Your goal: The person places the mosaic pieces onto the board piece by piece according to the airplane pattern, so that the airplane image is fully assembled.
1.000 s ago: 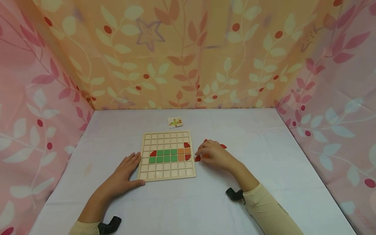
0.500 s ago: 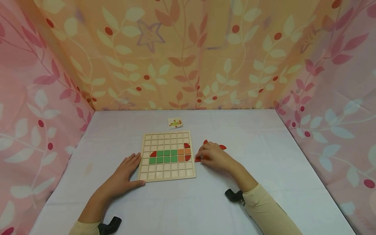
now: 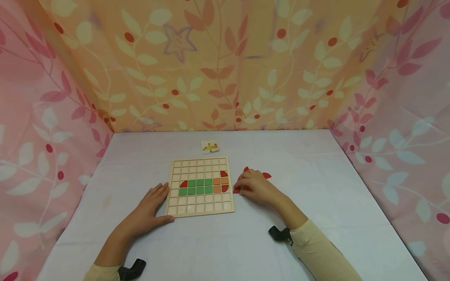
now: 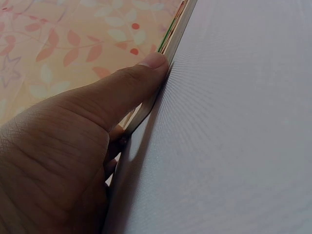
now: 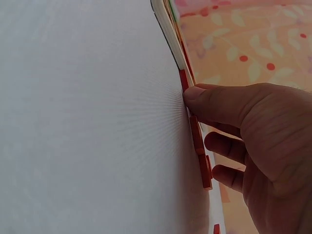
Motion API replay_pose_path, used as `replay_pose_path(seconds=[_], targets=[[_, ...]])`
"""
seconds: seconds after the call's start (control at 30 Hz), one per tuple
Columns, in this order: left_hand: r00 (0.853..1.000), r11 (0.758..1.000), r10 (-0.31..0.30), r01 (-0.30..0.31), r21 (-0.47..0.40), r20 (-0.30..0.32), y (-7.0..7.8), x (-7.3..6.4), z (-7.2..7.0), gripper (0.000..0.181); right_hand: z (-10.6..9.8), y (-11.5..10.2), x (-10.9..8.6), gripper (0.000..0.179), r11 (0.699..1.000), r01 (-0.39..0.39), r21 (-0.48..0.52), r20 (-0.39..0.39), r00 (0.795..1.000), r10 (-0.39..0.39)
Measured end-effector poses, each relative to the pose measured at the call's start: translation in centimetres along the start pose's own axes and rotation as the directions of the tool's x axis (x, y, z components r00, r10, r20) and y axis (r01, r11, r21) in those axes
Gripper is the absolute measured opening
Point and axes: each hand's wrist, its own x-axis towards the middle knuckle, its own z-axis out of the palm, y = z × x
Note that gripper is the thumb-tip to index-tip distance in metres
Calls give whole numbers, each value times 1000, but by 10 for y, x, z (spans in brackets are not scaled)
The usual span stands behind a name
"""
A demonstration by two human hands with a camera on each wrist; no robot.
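Note:
A wooden grid board (image 3: 200, 205) lies flat, with green squares, orange squares and several red quarter-circle tiles set in its cells. My left hand (image 3: 150, 207) steadies its near left corner, fingers stretched along the left edge and thumb on the front edge. Just right of the board, my right hand (image 3: 258, 186) pinches a red quarter-circle tile (image 3: 236, 191) lying low against the cloth. In the right wrist view, the thumb (image 5: 214, 100) touches that tile; the index fingertip is hidden behind it. More red tiles (image 5: 196, 135) lie beneath the curled fingers.
A small pattern card (image 3: 209, 147) lies behind the board. Another red tile (image 3: 266, 175) shows beyond the right hand. White cloth (image 3: 211, 249) covers the table, with floral curtains (image 3: 225, 78) around its back and sides.
My right hand has shifted very slightly, and the red tile at its fingertips has turned a little. The left hand and the board stay in place.

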Motion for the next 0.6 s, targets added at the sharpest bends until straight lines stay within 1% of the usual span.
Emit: replay_pose_path(seconds=[0.37,0.6], targets=[[1000,1000,-5,5,-10,2,0,0,0,113,2,0,1,24,1000,-4,-24,-13,1000,3],[1000,1000,-5,5,-9,3,-1,-1,1,114,0,0,-1,22,1000,-18,-15,-21,1000,18]])
